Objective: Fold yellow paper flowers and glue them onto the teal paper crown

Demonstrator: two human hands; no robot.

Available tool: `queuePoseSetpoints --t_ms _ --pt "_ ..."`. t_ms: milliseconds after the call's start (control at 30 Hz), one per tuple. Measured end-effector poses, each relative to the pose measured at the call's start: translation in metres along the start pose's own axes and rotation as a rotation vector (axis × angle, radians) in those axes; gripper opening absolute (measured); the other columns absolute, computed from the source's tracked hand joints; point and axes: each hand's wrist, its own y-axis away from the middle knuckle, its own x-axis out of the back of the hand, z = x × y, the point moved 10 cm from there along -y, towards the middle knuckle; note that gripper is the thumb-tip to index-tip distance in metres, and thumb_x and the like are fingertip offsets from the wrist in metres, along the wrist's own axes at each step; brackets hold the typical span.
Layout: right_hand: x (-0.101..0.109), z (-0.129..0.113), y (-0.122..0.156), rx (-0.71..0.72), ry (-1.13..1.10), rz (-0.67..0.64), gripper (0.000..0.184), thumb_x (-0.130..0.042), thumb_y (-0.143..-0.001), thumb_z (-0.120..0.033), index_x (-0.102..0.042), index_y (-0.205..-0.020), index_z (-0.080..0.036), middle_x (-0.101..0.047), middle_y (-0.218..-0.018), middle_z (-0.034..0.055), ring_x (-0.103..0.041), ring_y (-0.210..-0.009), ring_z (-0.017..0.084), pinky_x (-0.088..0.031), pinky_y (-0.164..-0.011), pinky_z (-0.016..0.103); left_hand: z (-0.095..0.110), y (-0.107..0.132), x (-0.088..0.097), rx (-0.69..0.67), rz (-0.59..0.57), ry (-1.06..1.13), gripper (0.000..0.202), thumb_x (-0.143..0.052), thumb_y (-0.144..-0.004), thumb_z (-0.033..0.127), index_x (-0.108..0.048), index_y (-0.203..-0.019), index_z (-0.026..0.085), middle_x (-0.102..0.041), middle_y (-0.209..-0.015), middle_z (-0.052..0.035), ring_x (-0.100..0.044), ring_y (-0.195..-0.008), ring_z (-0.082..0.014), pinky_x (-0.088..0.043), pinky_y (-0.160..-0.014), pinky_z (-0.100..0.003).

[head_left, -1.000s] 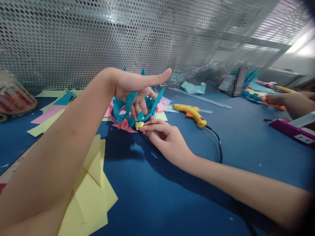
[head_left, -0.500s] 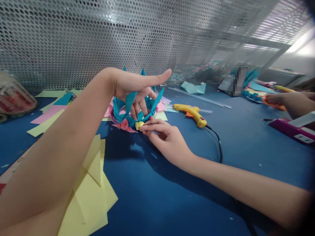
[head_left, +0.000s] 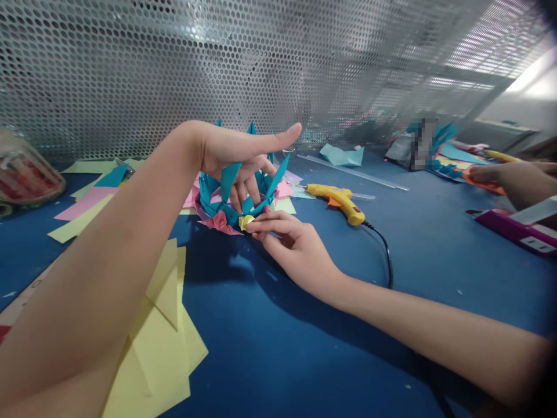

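Note:
A teal folded-paper crown [head_left: 226, 200] with upright points stands on the blue table [head_left: 278, 342]. Pink paper flowers [head_left: 220, 222] sit along its lower rim. My left hand [head_left: 237, 157] reaches over the crown, its fingers down inside the ring against the inner wall and its thumb stretched out flat. My right hand [head_left: 289, 241] lies on the table in front, pinching a small yellow paper flower [head_left: 246, 220] against the crown's outer rim.
Yellow sheets [head_left: 167, 331] lie near my left arm, with pink, teal and yellow paper [head_left: 87, 203] behind. A yellow glue gun [head_left: 342, 201] with a black cord lies to the right. A perforated metal wall [head_left: 217, 64] backs the table. Another person's hand [head_left: 509, 177] works at far right.

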Motion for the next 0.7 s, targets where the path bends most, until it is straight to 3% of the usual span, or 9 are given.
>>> queuePoseSetpoints --t_ms 200,367,533,700 --pt "0.0005 -0.0008 0.0002 0.003 0.005 0.001 0.026 -0.057 -0.082 -0.016 -0.080 -0.093 -0.023 -0.068 -0.106 0.0070 -0.065 -0.105 0.020 -0.057 -0.083 0.029 -0.0003 0.0001 0.0024 0.013 0.031 -0.079 0.117 0.017 -0.078 0.084 -0.021 -0.156 0.005 -0.043 -0.154 -0.0242 -0.021 -0.148 -0.0427 -0.028 -0.113 -0.055" --pt "0.0002 -0.0008 0.0006 0.003 0.000 0.001 0.026 -0.057 -0.082 -0.015 -0.079 -0.093 -0.023 -0.067 -0.106 0.0068 -0.065 -0.104 0.019 -0.058 -0.084 0.029 -0.0005 -0.0003 0.0024 -0.007 0.020 -0.081 0.120 0.013 -0.075 0.088 -0.016 -0.157 0.005 -0.044 -0.153 -0.0246 -0.022 -0.148 -0.0429 -0.030 -0.113 -0.055" --pt "0.0003 -0.0007 0.0002 0.007 -0.006 -0.001 0.025 -0.057 -0.082 -0.016 -0.079 -0.093 -0.023 -0.067 -0.105 0.0063 -0.066 -0.101 0.019 -0.058 -0.083 0.030 0.0006 -0.0016 0.0012 -0.019 0.006 -0.082 0.120 0.014 -0.076 0.086 -0.016 -0.157 0.003 -0.039 -0.156 -0.0256 -0.024 -0.148 -0.0399 -0.033 -0.112 -0.049" --pt "-0.0009 0.0000 0.0002 0.009 -0.012 -0.007 0.024 -0.057 -0.081 -0.015 -0.077 -0.093 -0.022 -0.067 -0.106 0.0070 -0.067 -0.101 0.019 -0.059 -0.084 0.030 -0.0031 -0.0019 0.0029 -0.028 -0.029 0.050 0.123 0.001 -0.073 0.094 -0.007 -0.158 0.004 -0.040 -0.154 -0.0271 -0.029 -0.146 -0.0432 -0.035 -0.110 -0.052"
